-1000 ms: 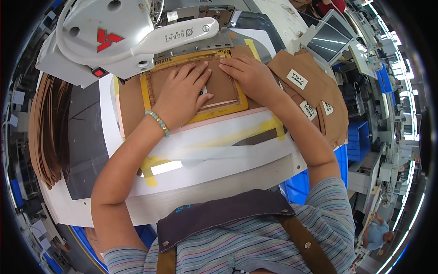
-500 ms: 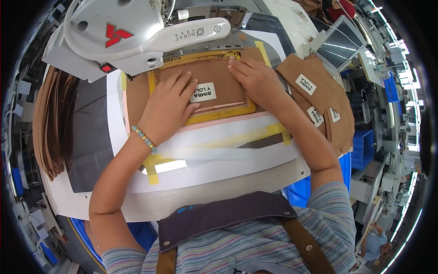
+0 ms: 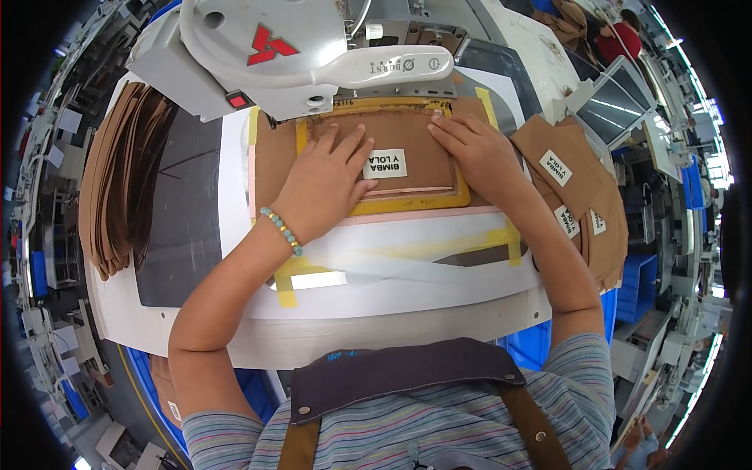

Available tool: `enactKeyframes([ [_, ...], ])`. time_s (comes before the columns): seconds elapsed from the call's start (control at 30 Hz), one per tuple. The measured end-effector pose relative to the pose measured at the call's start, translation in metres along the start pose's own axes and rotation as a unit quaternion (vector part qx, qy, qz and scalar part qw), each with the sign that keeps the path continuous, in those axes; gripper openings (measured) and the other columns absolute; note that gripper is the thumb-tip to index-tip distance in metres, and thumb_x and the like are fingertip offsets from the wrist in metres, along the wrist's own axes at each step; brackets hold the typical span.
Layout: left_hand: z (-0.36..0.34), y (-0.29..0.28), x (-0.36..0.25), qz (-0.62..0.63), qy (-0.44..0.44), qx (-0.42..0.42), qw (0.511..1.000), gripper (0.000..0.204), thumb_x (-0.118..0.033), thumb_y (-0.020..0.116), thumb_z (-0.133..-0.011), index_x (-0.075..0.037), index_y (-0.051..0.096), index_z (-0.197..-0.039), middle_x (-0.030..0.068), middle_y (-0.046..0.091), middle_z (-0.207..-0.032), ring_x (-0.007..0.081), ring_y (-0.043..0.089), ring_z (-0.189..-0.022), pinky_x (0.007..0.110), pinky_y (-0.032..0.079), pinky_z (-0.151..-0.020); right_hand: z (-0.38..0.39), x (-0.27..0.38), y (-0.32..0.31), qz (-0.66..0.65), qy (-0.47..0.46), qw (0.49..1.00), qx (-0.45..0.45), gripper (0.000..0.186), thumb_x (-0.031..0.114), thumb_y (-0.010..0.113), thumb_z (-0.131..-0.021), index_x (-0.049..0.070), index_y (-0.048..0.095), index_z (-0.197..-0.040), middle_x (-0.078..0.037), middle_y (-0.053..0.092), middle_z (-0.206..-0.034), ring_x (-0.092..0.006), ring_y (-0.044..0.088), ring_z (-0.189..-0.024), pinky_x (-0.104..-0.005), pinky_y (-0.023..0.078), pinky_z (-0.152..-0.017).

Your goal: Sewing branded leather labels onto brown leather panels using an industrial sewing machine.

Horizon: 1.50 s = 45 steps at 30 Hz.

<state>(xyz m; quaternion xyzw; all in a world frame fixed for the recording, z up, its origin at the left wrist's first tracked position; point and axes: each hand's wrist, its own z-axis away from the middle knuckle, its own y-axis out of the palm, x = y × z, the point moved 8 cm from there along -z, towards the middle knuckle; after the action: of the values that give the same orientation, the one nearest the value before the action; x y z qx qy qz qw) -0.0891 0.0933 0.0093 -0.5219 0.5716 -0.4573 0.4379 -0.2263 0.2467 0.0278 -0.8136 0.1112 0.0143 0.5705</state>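
Left hand [image 3: 323, 186] flat, fingers spread on brown piece [image 3: 407, 135]; right hand [image 3: 487, 163] at far right corner, neither gripping. Piece inside yellow frame [image 3: 427, 202]. White label [image 3: 385, 164] in place; can't tell if fixed. Labelled pieces [image 3: 581, 186] piled right; brown stack [image 3: 121, 176] left, no labels visible.

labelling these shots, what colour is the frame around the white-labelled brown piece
Yellow; the frame shows best along its near edge, in the head view.
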Motion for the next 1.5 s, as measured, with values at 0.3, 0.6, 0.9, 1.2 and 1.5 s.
enactKeyframes([
  [0.3,0.001,0.003,0.000,0.032,-0.015,-0.002,0.999,0.058,-0.040,0.069,-0.102,-0.002,0.061,-0.146,0.0167,0.055,-0.157,0.0394,0.050,-0.145,0.048,0.047,-0.116,-0.006,0.003,0.004,-0.013,-0.006,1.000,-0.005,0.043,0.008,0.067,-0.087,0.004,0.071,-0.130,-0.003,0.070,-0.140,-0.0232,0.065,-0.115,-0.0361,0.060,-0.092],
  [0.6,0.000,0.000,-0.007,0.045,0.008,-0.021,0.999,0.058,-0.043,0.066,-0.104,-0.002,0.063,-0.144,0.0186,0.055,-0.157,0.0382,0.051,-0.145,0.046,0.046,-0.117,-0.025,0.018,0.003,-0.046,-0.006,0.999,0.002,0.039,0.007,0.068,-0.086,0.004,0.073,-0.125,-0.003,0.072,-0.131,-0.0241,0.065,-0.112,-0.0367,0.060,-0.090],
  [0.9,0.005,-0.007,0.000,0.048,0.007,-0.009,0.999,0.057,-0.043,0.064,-0.105,0.000,0.063,-0.143,0.0194,0.056,-0.155,0.0382,0.050,-0.144,0.046,0.045,-0.119,-0.052,0.035,0.007,-0.078,-0.021,0.997,0.008,0.042,0.006,0.077,-0.081,0.007,0.075,-0.123,0.000,0.074,-0.128,-0.0232,0.067,-0.112,-0.0361,0.061,-0.087],
  [1.2,0.017,-0.005,0.016,0.058,0.000,0.004,0.998,0.057,-0.041,0.063,-0.106,0.001,0.062,-0.145,0.0194,0.054,-0.157,0.0373,0.048,-0.146,0.045,0.043,-0.120,-0.072,0.053,0.014,-0.085,-0.039,0.996,0.000,0.035,0.010,0.077,-0.085,0.007,0.077,-0.120,0.000,0.075,-0.128,-0.0230,0.066,-0.117,-0.0351,0.061,-0.091],
  [1.5,0.030,-0.007,0.028,0.070,-0.023,0.010,0.997,0.058,-0.040,0.063,-0.107,0.001,0.059,-0.147,0.0179,0.054,-0.158,0.0362,0.048,-0.147,0.044,0.044,-0.120,-0.090,0.070,0.024,-0.105,-0.048,0.993,0.000,0.032,0.013,0.076,-0.086,0.007,0.077,-0.118,0.000,0.075,-0.127,-0.0229,0.064,-0.116,-0.0345,0.059,-0.095],
])
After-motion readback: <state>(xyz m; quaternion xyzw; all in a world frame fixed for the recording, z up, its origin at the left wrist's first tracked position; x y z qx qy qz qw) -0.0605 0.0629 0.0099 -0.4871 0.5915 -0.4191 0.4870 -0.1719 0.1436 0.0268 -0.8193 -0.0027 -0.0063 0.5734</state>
